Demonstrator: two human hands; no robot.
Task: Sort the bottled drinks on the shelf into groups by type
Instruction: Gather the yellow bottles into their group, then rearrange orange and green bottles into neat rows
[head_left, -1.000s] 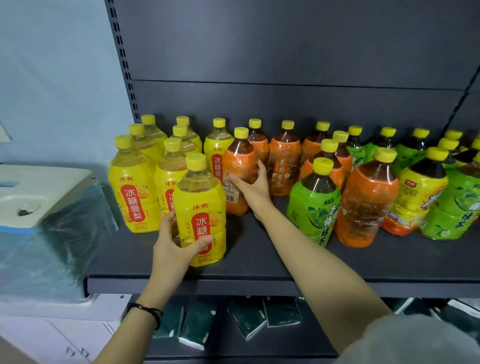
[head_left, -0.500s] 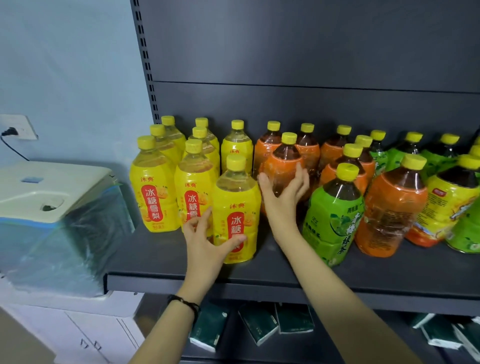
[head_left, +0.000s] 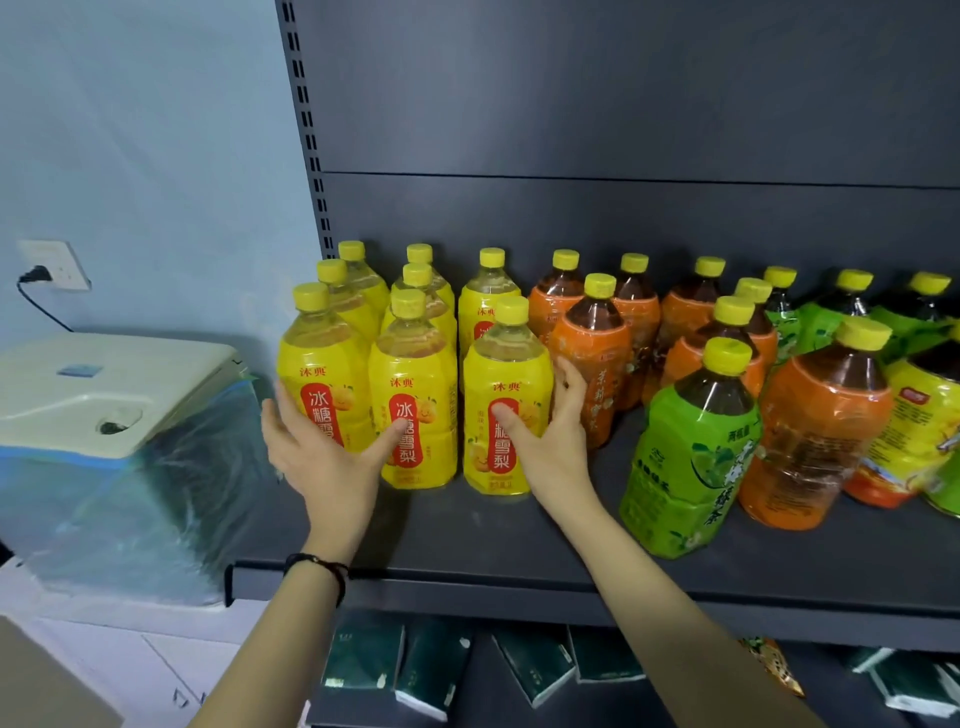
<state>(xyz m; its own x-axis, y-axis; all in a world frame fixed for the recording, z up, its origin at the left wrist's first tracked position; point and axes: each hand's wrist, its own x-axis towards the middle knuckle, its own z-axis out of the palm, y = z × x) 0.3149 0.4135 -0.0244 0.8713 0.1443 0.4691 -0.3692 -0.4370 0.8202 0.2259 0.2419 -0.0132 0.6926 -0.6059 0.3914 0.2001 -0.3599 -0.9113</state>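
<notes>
eight yellow bottles (head_left: 415, 374), seven orange bottles (head_left: 592, 353)

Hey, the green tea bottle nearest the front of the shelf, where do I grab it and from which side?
Probably best to grip the green tea bottle round its wide labelled body, just below the shoulder, coming from the front left. It stands on its base, the shelf is bare on that side, and an orange bottle crowds its right.

A dark grey surface (head_left: 519, 535) carries upright bottles (all yellow-capped): yellow-labelled bottles (head_left: 413, 415) at centre left, 3 in front, orange-labelled bottles (head_left: 597, 358) mid-frame, and green-labelled bottles (head_left: 691, 447) toward the right.
</notes>
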